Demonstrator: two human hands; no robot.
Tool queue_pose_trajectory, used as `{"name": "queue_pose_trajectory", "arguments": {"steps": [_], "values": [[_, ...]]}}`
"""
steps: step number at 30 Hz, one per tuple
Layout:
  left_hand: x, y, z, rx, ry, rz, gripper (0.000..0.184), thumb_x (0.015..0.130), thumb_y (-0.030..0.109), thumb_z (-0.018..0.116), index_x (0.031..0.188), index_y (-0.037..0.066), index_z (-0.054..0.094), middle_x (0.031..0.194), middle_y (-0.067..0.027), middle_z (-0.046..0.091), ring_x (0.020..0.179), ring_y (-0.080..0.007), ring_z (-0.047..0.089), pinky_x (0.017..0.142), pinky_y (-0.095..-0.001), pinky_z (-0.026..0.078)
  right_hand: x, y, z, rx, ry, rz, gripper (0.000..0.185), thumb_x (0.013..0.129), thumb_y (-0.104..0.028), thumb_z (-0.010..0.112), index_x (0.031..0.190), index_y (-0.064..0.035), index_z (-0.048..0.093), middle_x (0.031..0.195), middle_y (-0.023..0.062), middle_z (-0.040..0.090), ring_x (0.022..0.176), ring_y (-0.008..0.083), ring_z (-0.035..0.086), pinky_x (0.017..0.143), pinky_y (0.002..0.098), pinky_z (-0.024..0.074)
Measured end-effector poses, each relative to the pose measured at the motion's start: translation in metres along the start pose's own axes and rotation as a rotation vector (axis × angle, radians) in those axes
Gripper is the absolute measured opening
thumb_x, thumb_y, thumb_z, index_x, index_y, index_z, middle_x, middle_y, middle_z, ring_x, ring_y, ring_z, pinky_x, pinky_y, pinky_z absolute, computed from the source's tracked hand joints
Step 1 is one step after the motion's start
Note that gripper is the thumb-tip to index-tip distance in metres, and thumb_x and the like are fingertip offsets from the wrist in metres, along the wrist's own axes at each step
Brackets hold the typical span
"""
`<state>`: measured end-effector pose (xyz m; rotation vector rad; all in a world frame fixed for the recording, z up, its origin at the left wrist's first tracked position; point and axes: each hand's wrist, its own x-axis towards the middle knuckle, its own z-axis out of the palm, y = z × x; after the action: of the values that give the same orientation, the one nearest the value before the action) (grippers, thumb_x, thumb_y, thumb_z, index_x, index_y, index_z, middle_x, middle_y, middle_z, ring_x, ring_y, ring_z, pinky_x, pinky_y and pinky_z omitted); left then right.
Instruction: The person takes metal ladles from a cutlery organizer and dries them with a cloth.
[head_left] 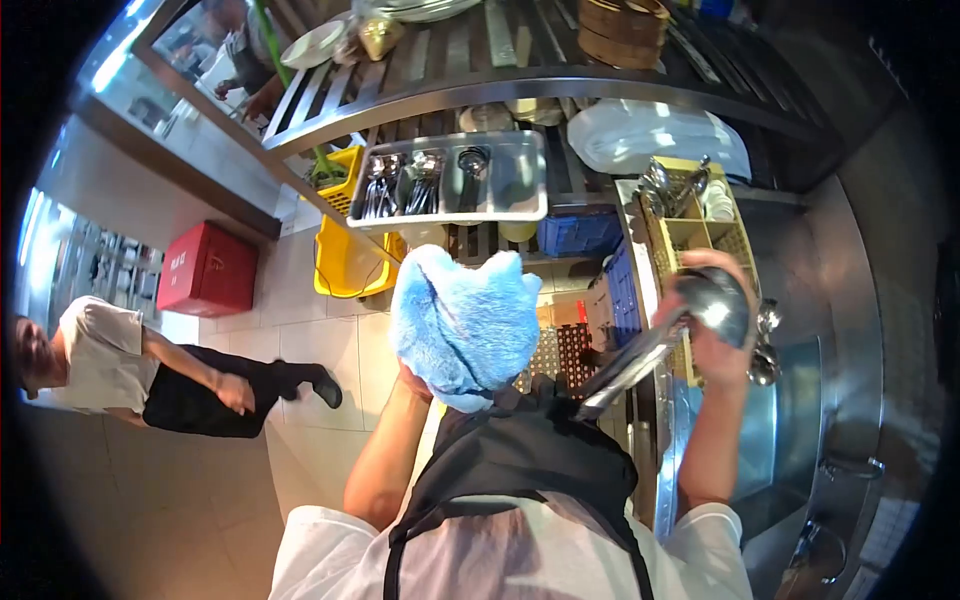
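Observation:
A fluffy blue cloth [465, 325] is bunched in my left hand [414, 381], which shows only in part beneath it. My right hand [722, 355] grips a metal ladle [640, 365] near its bowl end, somewhat blurred. The ladle's handle slants down and left toward my black apron. Just beyond my right hand stands a yellow divided caddy [690, 232] with spoons and white pieces in it. Ahead of the cloth, a grey cutlery tray [517, 190] holds spoons and forks [425, 180] in separate compartments.
A slatted metal shelf [450, 95] carries a bamboo steamer [622, 32] and plates. Yellow bins [345, 262] and a blue crate [580, 235] sit below. At right is a metal sink [800, 410]. To the left, a person [110, 355] is near a red box [207, 270].

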<state>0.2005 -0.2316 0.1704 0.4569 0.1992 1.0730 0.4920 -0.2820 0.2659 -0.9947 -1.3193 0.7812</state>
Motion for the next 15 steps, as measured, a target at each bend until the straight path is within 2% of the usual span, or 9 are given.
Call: {"name": "queue_pose_trajectory", "arguments": {"steps": [1,2,4,6,7,8,9,10,15], "values": [[-0.003,0.001,-0.009,0.590,0.160,0.022,0.049,0.086,0.034,0.037,0.126,0.006,0.028,0.125,-0.0081,0.036,0.114,-0.0208,0.034,0.098,-0.0347,0.023,0.008,0.006,0.015,0.034,-0.111,-0.011,0.041,0.071,-0.026,0.057,0.098,0.0034,0.048,0.089,0.0096,0.053,0.074,0.0164,0.055,0.064,0.0260,0.0459],[-0.004,-0.001,-0.014,0.590,0.170,0.047,0.049,0.086,0.034,0.037,0.126,0.006,0.028,0.125,-0.0081,0.036,0.114,-0.0208,0.034,0.098,-0.0347,0.023,0.016,0.011,0.030,0.069,-0.225,-0.026,0.028,0.072,-0.010,0.055,0.096,0.0033,0.050,0.095,0.0095,0.053,0.084,0.0159,0.054,0.070,0.0244,0.0440],[-0.001,-0.002,-0.020,0.924,0.201,-0.010,0.048,0.080,0.017,0.049,0.123,0.005,0.031,0.121,-0.0064,0.039,0.111,-0.0186,0.036,0.097,-0.0307,0.026,0.029,0.011,0.072,0.115,-0.359,0.112,0.030,0.066,0.004,0.053,0.096,0.0012,0.051,0.095,0.0081,0.054,0.087,0.0135,0.052,0.079,0.0237,0.0399],[-0.032,-0.021,-0.109,1.085,0.045,-0.267,0.056,0.072,0.013,0.058,0.121,0.003,0.033,0.123,-0.0065,0.037,0.114,-0.0198,0.033,0.098,-0.0312,0.023,0.033,0.040,0.111,0.241,-0.443,0.150,0.036,0.062,0.013,0.050,0.095,-0.0003,0.052,0.095,0.0075,0.054,0.088,0.0133,0.051,0.080,0.0241,0.0394],[-0.040,-0.018,-0.036,1.316,0.035,-0.041,0.052,0.068,0.013,0.061,0.116,0.004,0.042,0.122,-0.0077,0.039,0.115,-0.0202,0.033,0.098,-0.0333,0.023,0.037,0.050,0.127,0.189,-0.464,0.037,0.032,0.063,0.009,0.053,0.093,0.0002,0.052,0.096,0.0075,0.055,0.088,0.0146,0.052,0.079,0.0248,0.0396],[-0.039,-0.028,-0.047,1.639,-0.184,0.137,0.044,0.069,0.012,0.059,0.112,0.005,0.048,0.120,-0.0089,0.042,0.115,-0.0200,0.034,0.099,-0.0353,0.022,0.036,0.075,0.139,0.233,-0.508,0.107,0.027,0.065,0.006,0.054,0.092,0.0004,0.053,0.096,0.0076,0.055,0.087,0.0157,0.053,0.078,0.0253,0.0404],[-0.040,-0.030,-0.058,1.551,-0.187,0.025,0.039,0.079,0.016,0.051,0.114,0.003,0.044,0.115,-0.0116,0.047,0.110,-0.0215,0.041,0.094,-0.0342,0.030,0.039,0.087,0.151,0.270,-0.538,0.109,0.028,0.070,-0.011,0.064,0.094,-0.0023,0.052,0.087,0.0045,0.056,0.077,0.0095,0.054,0.069,0.0209,0.0429],[-0.049,-0.031,-0.030,0.990,0.282,-0.150,0.031,0.080,0.015,0.051,0.108,0.004,0.050,0.106,-0.0074,0.054,0.099,-0.0157,0.049,0.088,-0.0306,0.037,0.036,0.105,0.159,0.403,-0.573,0.230,0.034,0.070,-0.017,0.065,0.098,-0.0034,0.049,0.081,0.0060,0.056,0.072,0.0128,0.055,0.066,0.0233,0.0444],[-0.069,-0.038,-0.065,0.661,0.515,-0.070,0.030,0.081,0.014,0.048,0.109,0.003,0.049,0.102,-0.0051,0.052,0.093,-0.0145,0.049,0.082,-0.0284,0.039,0.020,0.125,0.209,0.855,-0.567,0.557,0.036,0.073,-0.019,0.062,0.102,-0.0051,0.045,0.074,0.0094,0.055,0.065,0.0191,0.055,0.056,0.0266,0.0447]]}}
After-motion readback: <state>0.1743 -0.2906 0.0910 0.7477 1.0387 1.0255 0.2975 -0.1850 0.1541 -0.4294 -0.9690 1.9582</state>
